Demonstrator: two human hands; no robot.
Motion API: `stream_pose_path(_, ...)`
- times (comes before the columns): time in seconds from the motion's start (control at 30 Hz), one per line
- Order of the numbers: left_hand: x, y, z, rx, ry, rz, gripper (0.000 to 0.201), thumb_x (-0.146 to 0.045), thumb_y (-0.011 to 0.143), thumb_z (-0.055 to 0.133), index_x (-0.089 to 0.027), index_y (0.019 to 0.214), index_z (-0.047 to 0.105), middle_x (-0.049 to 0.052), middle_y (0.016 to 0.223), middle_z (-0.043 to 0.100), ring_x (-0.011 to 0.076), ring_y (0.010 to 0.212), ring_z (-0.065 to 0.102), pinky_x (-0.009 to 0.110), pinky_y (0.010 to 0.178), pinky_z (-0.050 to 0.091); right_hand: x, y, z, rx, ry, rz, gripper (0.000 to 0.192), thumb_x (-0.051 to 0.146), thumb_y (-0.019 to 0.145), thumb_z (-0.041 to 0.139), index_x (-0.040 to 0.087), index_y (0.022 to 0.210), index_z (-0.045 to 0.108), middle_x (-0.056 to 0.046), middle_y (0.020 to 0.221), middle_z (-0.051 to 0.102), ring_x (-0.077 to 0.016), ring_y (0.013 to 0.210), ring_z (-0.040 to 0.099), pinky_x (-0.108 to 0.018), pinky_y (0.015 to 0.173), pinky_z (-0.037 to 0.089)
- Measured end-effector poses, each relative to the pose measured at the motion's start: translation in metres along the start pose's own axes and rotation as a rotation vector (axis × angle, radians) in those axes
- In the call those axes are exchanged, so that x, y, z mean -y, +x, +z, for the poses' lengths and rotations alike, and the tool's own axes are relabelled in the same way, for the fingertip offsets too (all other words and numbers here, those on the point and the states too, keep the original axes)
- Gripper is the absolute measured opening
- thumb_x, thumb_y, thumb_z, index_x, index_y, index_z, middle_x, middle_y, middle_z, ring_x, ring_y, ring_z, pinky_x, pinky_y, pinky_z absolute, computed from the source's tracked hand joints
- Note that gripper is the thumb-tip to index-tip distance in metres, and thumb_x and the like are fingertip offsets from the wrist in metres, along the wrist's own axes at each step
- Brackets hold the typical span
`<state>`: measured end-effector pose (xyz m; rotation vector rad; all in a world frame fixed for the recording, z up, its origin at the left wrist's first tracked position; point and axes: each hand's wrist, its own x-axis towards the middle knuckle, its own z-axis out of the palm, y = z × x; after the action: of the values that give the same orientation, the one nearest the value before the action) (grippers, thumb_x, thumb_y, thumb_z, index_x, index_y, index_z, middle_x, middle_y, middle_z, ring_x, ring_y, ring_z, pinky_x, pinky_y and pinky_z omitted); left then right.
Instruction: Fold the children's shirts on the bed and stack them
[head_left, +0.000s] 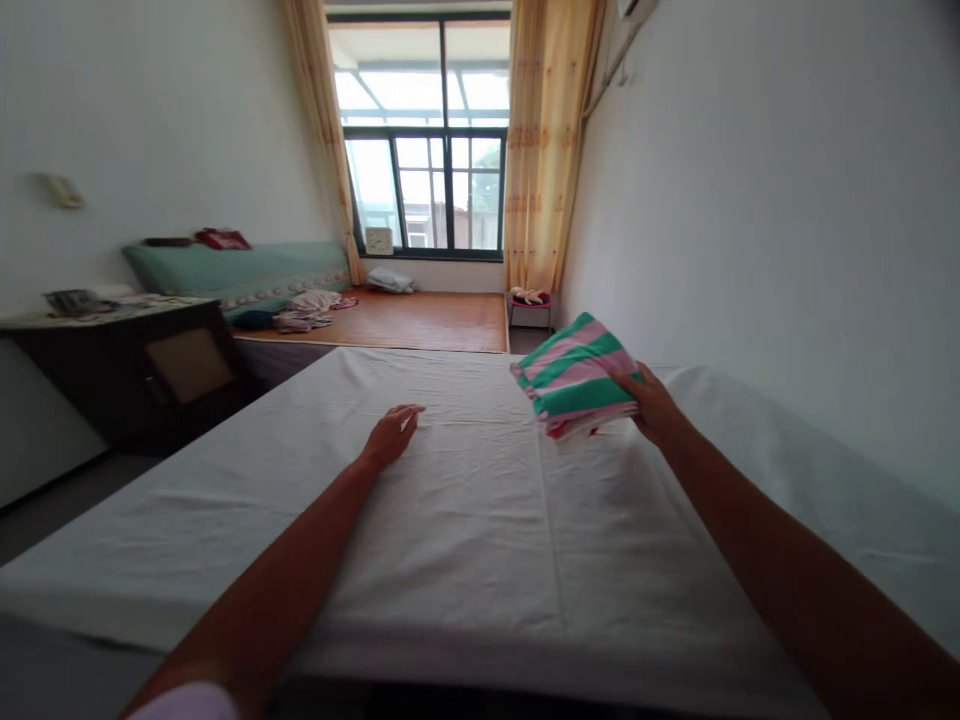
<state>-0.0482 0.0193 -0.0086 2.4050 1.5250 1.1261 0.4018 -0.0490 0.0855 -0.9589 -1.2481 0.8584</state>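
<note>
cloth (577,375) with green and pink stripes, folded into a thick bundle, is held up above the right part of a white sheet (465,560). the right hand (658,407) grips it by its right edge, fingers (628,382) pinching the layers. the left hand (388,438) is over the middle of the sheet, its fingers loosely spread; whether they touch it, i cannot tell. beyond lies a brown bed (442,320), below a window (474,200).
</note>
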Motion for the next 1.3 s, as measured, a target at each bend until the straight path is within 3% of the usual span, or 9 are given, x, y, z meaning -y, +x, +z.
stream_pose_path(0.17,-0.030,-0.004,-0.031,-0.114,-0.401,-0.067,0.049,-0.049,0.093,0.041,-0.014,0.119,0.063,0.012,0.113,0.067,0.0245,0.104,0.061,0.039,0.090,0.049,0.009,0.000,0.110,0.294,-0.120,0.073,0.050,0.060,0.082,0.057,0.029,0.121,0.059,-0.002,0.103,0.069,-0.0151,0.076,0.064,-0.023,0.056,0.051)
stream_pose_path(0.3,-0.035,-0.015,-0.050,0.127,-0.639,-0.048,0.054,-0.055,0.084,0.056,-0.013,0.116,0.064,0.011,0.104,0.069,0.0252,0.095,0.062,0.036,0.081,0.051,-0.019,0.007,0.146,0.398,-0.300,0.180,0.043,0.060,0.080,0.059,0.021,0.098,0.065,-0.003,0.088,0.068,-0.0098,0.060,0.059,-0.018,0.045,0.043)
stream_pose_path(0.5,-0.023,-0.020,-0.049,0.218,-0.727,-0.148,0.042,-0.047,0.078,0.065,-0.011,0.098,0.066,0.008,0.089,0.067,0.0188,0.076,0.060,0.027,0.063,0.047,-0.060,0.012,0.190,0.570,-0.422,0.249,0.028,0.044,0.072,0.070,0.020,0.087,0.068,0.001,0.068,0.065,-0.0122,0.057,0.057,-0.021,0.047,0.046)
stream_pose_path(0.7,-0.025,-0.016,-0.039,0.021,-0.558,-0.144,0.027,-0.040,0.076,0.064,-0.014,0.073,0.067,0.001,0.067,0.063,0.0174,0.071,0.059,0.026,0.064,0.047,-0.058,0.010,0.246,0.619,-0.203,0.028,0.022,0.027,0.060,0.071,0.018,0.081,0.070,0.000,0.077,0.071,-0.0196,0.075,0.063,-0.030,0.068,0.051)
stream_pose_path(0.83,-0.027,-0.009,-0.069,-0.220,-0.698,-0.140,0.026,-0.040,0.077,0.064,-0.014,0.079,0.067,0.000,0.070,0.064,0.0155,0.067,0.059,0.024,0.061,0.047,-0.023,0.038,0.283,0.501,-0.070,-0.073,0.029,0.031,0.063,0.066,0.018,0.089,0.066,0.000,0.075,0.068,-0.0146,0.064,0.059,-0.024,0.057,0.047)
stream_pose_path(1.0,-0.018,0.010,-0.150,-0.653,-0.668,-0.143,0.026,-0.040,0.077,0.065,-0.016,0.087,0.068,0.001,0.078,0.066,0.0138,0.070,0.059,0.023,0.065,0.047,0.023,0.107,0.296,0.024,0.040,-0.342,0.030,0.038,0.074,0.055,0.019,0.097,0.059,0.000,0.080,0.066,-0.0109,0.059,0.056,-0.021,0.051,0.043)
stream_pose_path(1.1,0.006,0.012,-0.196,-0.862,-0.545,-0.148,0.026,-0.041,0.081,0.059,-0.018,0.089,0.066,0.001,0.083,0.066,0.0144,0.076,0.059,0.024,0.072,0.048,0.022,0.131,0.282,0.006,-0.129,-0.372,0.029,0.036,0.079,0.051,0.018,0.101,0.059,-0.001,0.079,0.066,-0.0127,0.063,0.058,-0.023,0.056,0.046)
stream_pose_path(1.17,0.026,0.003,-0.215,-0.816,-0.423,-0.188,0.026,-0.041,0.082,0.055,-0.018,0.088,0.065,0.001,0.080,0.065,0.0153,0.074,0.059,0.026,0.071,0.048,0.011,0.132,0.271,0.116,-0.408,-0.330,0.026,0.032,0.080,0.051,0.017,0.098,0.063,-0.003,0.076,0.067,-0.0148,0.065,0.060,-0.026,0.060,0.048)
stream_pose_path(1.3,0.049,-0.032,-0.219,-0.386,0.018,-0.255,0.018,-0.032,0.076,0.059,-0.017,0.085,0.066,0.004,0.079,0.064,0.0192,0.076,0.059,0.030,0.073,0.048,-0.013,0.113,0.266,0.429,-0.945,-0.360,0.028,0.020,0.073,0.060,0.019,0.100,0.069,-0.007,0.094,0.070,-0.0199,0.087,0.063,-0.032,0.080,0.049)
